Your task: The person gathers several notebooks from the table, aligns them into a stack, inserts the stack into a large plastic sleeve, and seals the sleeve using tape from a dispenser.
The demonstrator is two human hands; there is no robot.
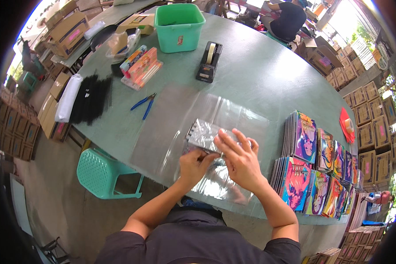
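Note:
In front of me a small spiral-bound notebook [203, 135] lies in or under clear plastic, its black coil toward the upper left. My left hand [193, 166] is closed at the near edge of the notebook, thumb and fingers pinching the clear plastic [215, 182]; the fingertips are partly hidden. Flat on top of the notebook rests my right hand [238, 159], fingers stretched out and pressing the shiny film. Beneath and beyond both hands, large clear plastic sheets or bags [169, 119] are spread over the green table [251, 66].
Stacks of colourful spiral notebooks [297, 176] stand at right, beside an orange-red piece with a tape roll [348, 126]. Farther off are a tape dispenser [209, 61], green bin [179, 37], blue cutters [145, 104], a pen box [143, 70] and black strands [91, 99]. A green stool [103, 171] stands left.

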